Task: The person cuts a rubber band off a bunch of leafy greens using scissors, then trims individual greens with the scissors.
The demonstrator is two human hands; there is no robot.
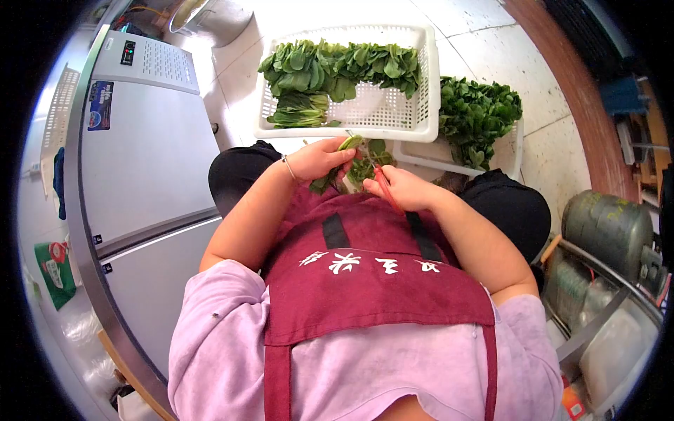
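My left hand (324, 158), with a bracelet at the wrist, grips a small leafy green (349, 144) whose leaves hang below the fingers. In my right hand (399, 188) is a red-handled knife or pair of scissors (382, 184), its metal end close to the stem; which tool it is cannot be made out. Just beyond both hands stands a white perforated basket (347, 132), with leafy greens (337, 63) along its far and left sides. Loose leaves (361, 170) lie below and between the hands.
More greens (481, 116) lie in a white tray (518, 151) right of the basket. A white appliance (147, 154) stands at the left and a metal pot (214, 21) at the far left. At the right are a grey cylindrical tank (605, 224) and a metal rail (604, 261).
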